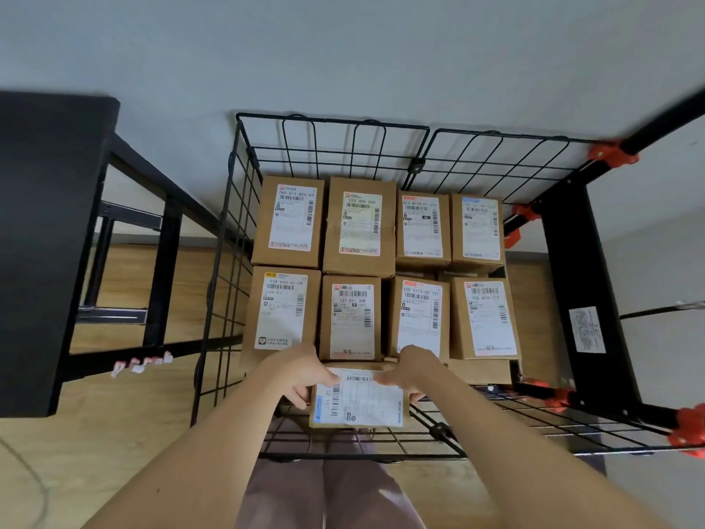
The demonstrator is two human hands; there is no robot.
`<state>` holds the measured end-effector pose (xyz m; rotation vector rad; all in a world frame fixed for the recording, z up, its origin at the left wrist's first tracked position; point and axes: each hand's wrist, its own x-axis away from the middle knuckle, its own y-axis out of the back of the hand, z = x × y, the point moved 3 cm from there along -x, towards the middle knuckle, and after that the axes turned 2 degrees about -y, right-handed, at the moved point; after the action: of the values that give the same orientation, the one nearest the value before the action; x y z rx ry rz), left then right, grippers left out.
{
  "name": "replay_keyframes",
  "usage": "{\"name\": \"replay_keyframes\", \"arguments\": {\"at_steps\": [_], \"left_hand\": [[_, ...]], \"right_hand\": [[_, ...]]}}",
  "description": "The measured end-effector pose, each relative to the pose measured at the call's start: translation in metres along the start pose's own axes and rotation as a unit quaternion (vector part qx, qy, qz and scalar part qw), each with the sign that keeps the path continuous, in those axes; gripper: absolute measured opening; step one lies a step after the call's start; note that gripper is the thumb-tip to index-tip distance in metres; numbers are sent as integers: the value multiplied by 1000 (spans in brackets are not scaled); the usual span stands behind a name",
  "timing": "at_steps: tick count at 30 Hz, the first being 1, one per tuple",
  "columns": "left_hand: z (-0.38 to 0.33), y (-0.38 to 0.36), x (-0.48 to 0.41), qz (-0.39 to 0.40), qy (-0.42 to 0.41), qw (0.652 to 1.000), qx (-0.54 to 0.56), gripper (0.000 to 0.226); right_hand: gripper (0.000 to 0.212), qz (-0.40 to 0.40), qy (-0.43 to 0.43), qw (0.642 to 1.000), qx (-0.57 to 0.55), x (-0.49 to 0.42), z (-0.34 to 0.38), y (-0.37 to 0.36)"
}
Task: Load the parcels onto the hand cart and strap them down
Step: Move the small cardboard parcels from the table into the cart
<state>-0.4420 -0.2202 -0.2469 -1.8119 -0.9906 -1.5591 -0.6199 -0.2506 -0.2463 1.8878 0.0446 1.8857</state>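
Black desk [45,223] stands left of the wire cart [229,261]. At the cart's near side, the left grip [301,376] is curled round the left edge of a labelled cardboard parcel [358,404]. The right grip [412,370] is curled round its right edge. Eight stacked parcels [351,318] fill the cart's far part in two rows, labels up.

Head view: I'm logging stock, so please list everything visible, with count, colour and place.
standing parcels: eight, brown with white labels, two rows of four in the cage
held parcel: one, brown with white label, cage's near edge
cage: one, black wire, centre
clips: several, red, frame at right
table: one, black, left
floor: wood, below
left hand: grips held parcel's left edge
right hand: grips its right edge
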Motion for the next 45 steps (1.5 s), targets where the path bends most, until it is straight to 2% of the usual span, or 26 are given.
{"name": "replay_keyframes", "arguments": {"at_steps": [2, 4, 8, 11, 13, 16, 20, 24, 27, 33, 36, 39, 42, 45], "left_hand": [[0, -1, -5, -53, -34, 991, -121, 50], [1, -3, -11, -109, -65, 966, -224, 31], [2, -2, -12, -151, -84, 956, -237, 4], [17, 8, -12, -154, -16, 957, -247, 8], [29, 12, -15, -101, 15, 959, -263, 24], [35, 10, -24, -44, -12, 950, -308, 30], [36, 10, -27, -20, -17, 945, -327, 30], [35, 8, -31, 4, -4, 942, -334, 24], [27, 3, -31, 13, -12, 946, -323, 28], [23, -2, -28, -2, -38, 944, -329, 10], [28, -2, -28, -8, -37, 946, -322, 11], [27, -1, -18, -31, -44, 948, -313, 20], [21, 2, -3, -75, -69, 951, -293, 25], [11, 8, 16, -114, -103, 946, -284, 23]], "right_hand": [[39, -17, -5, 1000, 17, -7, 4, -9], [41, -23, -14, 999, 17, -14, 3, -15], [35, 6, -30, 999, -21, -21, -3, -20], [38, 46, -59, 994, -85, -23, -6, -17], [41, 60, -73, 988, -122, -24, -8, -18], [43, 54, -80, 984, -147, -28, -9, -21], [41, 59, -83, 983, -155, -32, -8, -23], [49, 58, -80, 983, -154, -33, -8, -26], [52, 57, -76, 984, -149, -32, -11, -26], [59, 38, -64, 989, -124, -24, -19, -22], [64, 42, -55, 990, -124, -17, -25, -19], [60, 31, -44, 993, -107, -7, -28, -11], [42, -23, -19, 998, -58, 4, -28, 2], [39, -63, 9, 998, -17, 22, -24, 15]]}}
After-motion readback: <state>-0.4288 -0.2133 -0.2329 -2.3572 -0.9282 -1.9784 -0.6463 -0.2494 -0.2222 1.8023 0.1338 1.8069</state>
